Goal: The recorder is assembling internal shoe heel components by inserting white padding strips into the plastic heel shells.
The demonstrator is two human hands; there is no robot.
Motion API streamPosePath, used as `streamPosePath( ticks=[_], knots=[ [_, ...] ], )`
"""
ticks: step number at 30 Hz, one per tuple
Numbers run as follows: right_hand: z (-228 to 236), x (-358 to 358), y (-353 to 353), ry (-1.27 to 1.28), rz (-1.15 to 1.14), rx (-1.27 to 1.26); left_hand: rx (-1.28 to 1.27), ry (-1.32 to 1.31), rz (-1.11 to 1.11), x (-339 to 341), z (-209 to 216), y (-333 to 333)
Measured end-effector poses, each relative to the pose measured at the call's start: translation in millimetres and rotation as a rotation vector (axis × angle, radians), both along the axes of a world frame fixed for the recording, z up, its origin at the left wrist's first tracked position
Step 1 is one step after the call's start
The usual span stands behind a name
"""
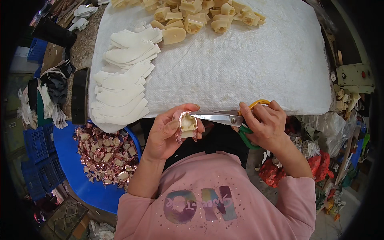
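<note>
In my left hand [165, 130] I hold a small shoe heel [187, 123] covered in shiny pink material, its hollow cream inside facing up. My fingers and thumb wrap around its sides. My right hand [264, 125] grips scissors [214, 117] with one yellow and one green handle loop. The silver blades point left and look nearly closed, their tips at the heel's upper rim. Whether they touch it or have material between them is too small to tell. Both hands are above my lap, at the near edge of the white woven sheet [236, 76].
Cream uncovered heels [194, 23] are piled at the far side of the sheet. Stacked white flat cut pieces [122, 80] lie along its left. A black phone [80, 96] rests beside them. A blue tray [66, 148] holds several pink-covered heels [106, 154]. Red plastic bags [320, 166] lie at right.
</note>
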State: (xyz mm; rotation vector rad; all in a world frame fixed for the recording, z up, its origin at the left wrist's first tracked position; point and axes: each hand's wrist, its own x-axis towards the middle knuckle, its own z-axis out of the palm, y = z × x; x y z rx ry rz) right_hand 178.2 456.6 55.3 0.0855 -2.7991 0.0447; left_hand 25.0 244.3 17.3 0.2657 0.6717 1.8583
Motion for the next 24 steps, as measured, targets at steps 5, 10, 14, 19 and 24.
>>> streamPosePath(
  ticks=[5,10,14,19,24],
  knots=[
    [-6.7,10.3,-0.7,-0.042,0.019,-0.121,-0.048,-0.010,-0.037,0.7,-1.3,-14.0],
    [-5.7,22.6,-1.9,-0.274,0.041,-0.243,-0.108,0.097,0.045,-11.5,-5.4,-26.0],
    [-11.1,43.1,7.8,-0.264,0.067,-0.312,-0.103,0.181,0.111,-14.7,-5.1,-34.9],
    [-21.6,77.9,95.0,0.190,-0.833,-0.547,-0.300,0.405,0.219,-24.2,15.0,-67.0],
    [-49.1,167.9,240.1,0.099,-1.200,-0.344,-0.791,0.800,0.888,-42.9,10.5,-135.7]
  ],
)
